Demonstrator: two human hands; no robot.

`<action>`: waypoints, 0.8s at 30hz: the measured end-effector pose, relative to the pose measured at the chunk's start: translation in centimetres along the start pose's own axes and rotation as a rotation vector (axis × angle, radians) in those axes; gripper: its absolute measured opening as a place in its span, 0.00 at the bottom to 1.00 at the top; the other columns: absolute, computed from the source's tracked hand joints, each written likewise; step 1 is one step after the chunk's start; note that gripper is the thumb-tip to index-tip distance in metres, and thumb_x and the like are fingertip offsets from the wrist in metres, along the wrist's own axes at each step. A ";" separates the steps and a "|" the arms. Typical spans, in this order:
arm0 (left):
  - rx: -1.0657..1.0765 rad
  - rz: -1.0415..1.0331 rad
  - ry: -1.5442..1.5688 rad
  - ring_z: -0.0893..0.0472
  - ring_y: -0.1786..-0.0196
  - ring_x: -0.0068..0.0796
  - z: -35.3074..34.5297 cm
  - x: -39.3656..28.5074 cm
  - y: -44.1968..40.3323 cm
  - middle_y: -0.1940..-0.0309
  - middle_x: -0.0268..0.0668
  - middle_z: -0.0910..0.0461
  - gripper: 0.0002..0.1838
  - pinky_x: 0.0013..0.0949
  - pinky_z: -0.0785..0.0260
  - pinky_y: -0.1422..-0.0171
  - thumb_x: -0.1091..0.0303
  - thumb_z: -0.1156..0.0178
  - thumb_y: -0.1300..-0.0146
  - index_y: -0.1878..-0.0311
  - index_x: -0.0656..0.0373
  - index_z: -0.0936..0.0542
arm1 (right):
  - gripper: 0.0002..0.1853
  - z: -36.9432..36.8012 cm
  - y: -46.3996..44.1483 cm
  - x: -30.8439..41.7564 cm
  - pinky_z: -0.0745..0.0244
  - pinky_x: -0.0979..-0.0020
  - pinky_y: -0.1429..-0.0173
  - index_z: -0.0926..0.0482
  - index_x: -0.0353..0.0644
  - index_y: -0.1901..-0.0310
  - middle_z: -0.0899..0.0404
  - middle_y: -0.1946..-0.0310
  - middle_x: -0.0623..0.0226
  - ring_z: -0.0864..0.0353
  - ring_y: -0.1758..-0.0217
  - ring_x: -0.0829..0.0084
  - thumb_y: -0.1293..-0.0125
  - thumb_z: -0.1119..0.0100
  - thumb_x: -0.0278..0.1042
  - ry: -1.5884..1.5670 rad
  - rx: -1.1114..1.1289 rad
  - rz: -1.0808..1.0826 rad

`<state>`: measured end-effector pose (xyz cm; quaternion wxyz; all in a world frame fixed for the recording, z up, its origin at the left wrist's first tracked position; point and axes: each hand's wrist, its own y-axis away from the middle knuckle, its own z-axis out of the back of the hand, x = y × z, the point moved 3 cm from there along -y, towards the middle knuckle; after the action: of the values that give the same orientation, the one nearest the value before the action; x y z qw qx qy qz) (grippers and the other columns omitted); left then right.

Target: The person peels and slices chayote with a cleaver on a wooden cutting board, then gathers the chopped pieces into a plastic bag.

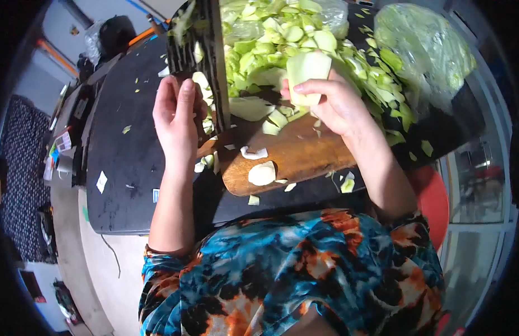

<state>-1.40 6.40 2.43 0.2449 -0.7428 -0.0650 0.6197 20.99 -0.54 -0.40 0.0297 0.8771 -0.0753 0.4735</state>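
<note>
My left hand (178,112) is closed, its thumb pointing up, at the lower end of a large dark blade, seemingly a cleaver (195,45). The blade stands upright with pale bits stuck to it; the grip is mostly hidden. My right hand (340,103) pinches a thick, pale green vegetable piece (307,70) between thumb and fingers. Under both hands lies a wooden cutting board (304,148) with peel scraps (262,173) and cut pieces on it. Beyond it rises a big heap of sliced pale green vegetable (270,50).
A clear plastic bag (422,53) with green contents sits at the back right. Scraps are scattered over the black table (131,151). At the right, a red stool or tub (430,199) stands beside the table. Shelving with small items (66,151) lines the left side.
</note>
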 end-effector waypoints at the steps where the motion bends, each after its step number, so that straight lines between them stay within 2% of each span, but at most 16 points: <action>1: 0.006 0.009 0.020 0.33 0.78 0.15 0.2 0.2 0.0 0.76 0.29 0.31 0.09 0.19 0.41 0.75 0.66 0.48 0.33 0.69 0.56 0.33 | 0.30 -0.4 0.5 0.8 0.27 0.59 0.42 0.38 0.31 0.44 0.29 0.52 0.51 0.24 0.49 0.57 0.54 0.50 0.11 -0.020 0.006 0.045; 2: -0.025 0.037 0.035 0.33 0.78 0.14 0.2 0.3 0.0 0.76 0.29 0.31 0.07 0.19 0.41 0.76 0.66 0.48 0.33 0.67 0.57 0.31 | 0.31 0.3 0.8 1.4 0.31 0.60 0.37 0.39 0.30 0.43 0.30 0.50 0.50 0.26 0.46 0.57 0.53 0.53 0.12 -0.012 0.040 0.073; 4: 0.015 0.016 0.080 0.33 0.78 0.14 0.2 0.3 0.0 0.76 0.29 0.31 0.07 0.18 0.41 0.76 0.66 0.47 0.34 0.65 0.57 0.30 | 0.28 1.8 1.6 3.1 0.29 0.59 0.41 0.41 0.33 0.44 0.30 0.52 0.54 0.24 0.52 0.58 0.51 0.54 0.12 -0.021 0.069 0.247; 5: 0.004 0.032 0.082 0.33 0.78 0.14 0.1 0.1 0.1 0.76 0.29 0.31 0.06 0.19 0.41 0.76 0.66 0.47 0.34 0.65 0.57 0.30 | 0.28 2.8 2.6 4.2 0.29 0.62 0.42 0.40 0.34 0.45 0.29 0.53 0.54 0.23 0.54 0.57 0.51 0.55 0.11 -0.032 0.008 0.233; 6: 0.015 0.039 0.098 0.34 0.79 0.15 0.2 0.2 0.1 0.76 0.29 0.31 0.06 0.20 0.41 0.76 0.66 0.47 0.34 0.64 0.57 0.29 | 0.25 3.8 4.1 5.7 0.28 0.66 0.44 0.36 0.34 0.47 0.27 0.54 0.54 0.22 0.53 0.62 0.50 0.55 0.12 0.019 0.046 0.241; 8: 0.007 0.038 0.127 0.34 0.80 0.16 0.1 -0.2 0.2 0.76 0.29 0.31 0.06 0.20 0.42 0.76 0.66 0.46 0.34 0.63 0.57 0.29 | 0.21 10.8 6.5 8.0 0.30 0.70 0.41 0.32 0.32 0.47 0.26 0.51 0.55 0.25 0.47 0.66 0.45 0.51 0.18 0.324 -0.044 0.405; 9: 0.012 0.052 0.159 0.34 0.80 0.16 0.2 -0.2 0.3 0.76 0.29 0.31 0.06 0.20 0.42 0.76 0.66 0.46 0.34 0.62 0.57 0.29 | 0.20 13.8 8.6 9.6 0.32 0.70 0.39 0.32 0.29 0.46 0.27 0.48 0.55 0.27 0.43 0.65 0.42 0.51 0.20 0.115 -0.005 0.332; 10: 0.013 0.065 0.190 0.34 0.80 0.16 0.3 -0.2 0.2 0.76 0.29 0.31 0.06 0.21 0.41 0.76 0.66 0.46 0.35 0.62 0.57 0.29 | 0.20 17.1 11.4 11.0 0.34 0.66 0.36 0.33 0.26 0.46 0.28 0.48 0.51 0.30 0.40 0.61 0.42 0.52 0.19 -0.096 -0.368 0.349; 11: 0.011 0.077 0.222 0.34 0.80 0.17 0.5 -0.1 0.2 0.76 0.30 0.31 0.06 0.21 0.41 0.76 0.66 0.46 0.35 0.62 0.57 0.29 | 0.21 22.6 14.1 12.2 0.35 0.63 0.35 0.34 0.28 0.45 0.29 0.47 0.49 0.31 0.40 0.57 0.42 0.52 0.19 -0.256 -0.519 0.468; 12: 0.005 0.080 0.237 0.34 0.80 0.17 0.6 -0.1 0.2 0.76 0.30 0.30 0.06 0.21 0.41 0.76 0.66 0.46 0.35 0.61 0.58 0.29 | 0.18 25.9 17.8 13.6 0.33 0.65 0.36 0.32 0.26 0.48 0.27 0.49 0.51 0.28 0.43 0.60 0.40 0.50 0.22 -0.134 -0.548 0.593; 14: -0.007 0.080 0.268 0.34 0.80 0.17 0.5 -0.2 0.2 0.76 0.30 0.30 0.06 0.21 0.41 0.76 0.66 0.46 0.35 0.61 0.58 0.29 | 0.19 31.1 24.1 14.6 0.34 0.64 0.35 0.33 0.27 0.46 0.28 0.47 0.51 0.30 0.41 0.60 0.39 0.52 0.24 -0.074 -0.769 0.689; 17: 0.014 0.085 0.280 0.32 0.78 0.17 0.3 -0.1 0.4 0.74 0.31 0.29 0.06 0.21 0.40 0.75 0.66 0.46 0.35 0.60 0.58 0.29 | 0.20 36.9 31.1 12.0 0.37 0.63 0.34 0.34 0.29 0.44 0.30 0.45 0.51 0.32 0.40 0.60 0.37 0.54 0.27 -0.079 -1.108 0.641; 19: 0.022 0.084 0.247 0.31 0.76 0.18 0.0 -0.2 0.6 0.73 0.32 0.29 0.07 0.21 0.39 0.74 0.65 0.47 0.34 0.59 0.58 0.29 | 0.21 39.2 33.7 9.2 0.38 0.62 0.34 0.36 0.30 0.43 0.31 0.44 0.51 0.33 0.38 0.61 0.36 0.56 0.29 -0.107 -1.253 0.555; 22: -0.046 0.144 0.359 0.31 0.75 0.19 -0.7 -0.9 1.0 0.73 0.33 0.30 0.09 0.22 0.38 0.74 0.63 0.48 0.33 0.57 0.57 0.31 | 0.22 40.9 33.2 6.0 0.41 0.61 0.32 0.37 0.32 0.41 0.33 0.42 0.52 0.35 0.37 0.61 0.35 0.58 0.31 -0.134 -1.273 0.468; 24: 0.074 0.166 0.543 0.33 0.74 0.21 -1.5 -1.0 0.6 0.73 0.33 0.32 0.13 0.24 0.37 0.71 0.58 0.52 0.31 0.54 0.57 0.32 | 0.23 38.8 29.9 5.9 0.42 0.61 0.32 0.38 0.33 0.39 0.35 0.40 0.52 0.36 0.35 0.61 0.34 0.60 0.33 -0.102 -1.153 0.475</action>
<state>-0.31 5.06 3.25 0.2287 -0.8749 0.0866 0.4181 51.45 -35.40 -17.42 0.3886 0.7008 -0.5129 0.3080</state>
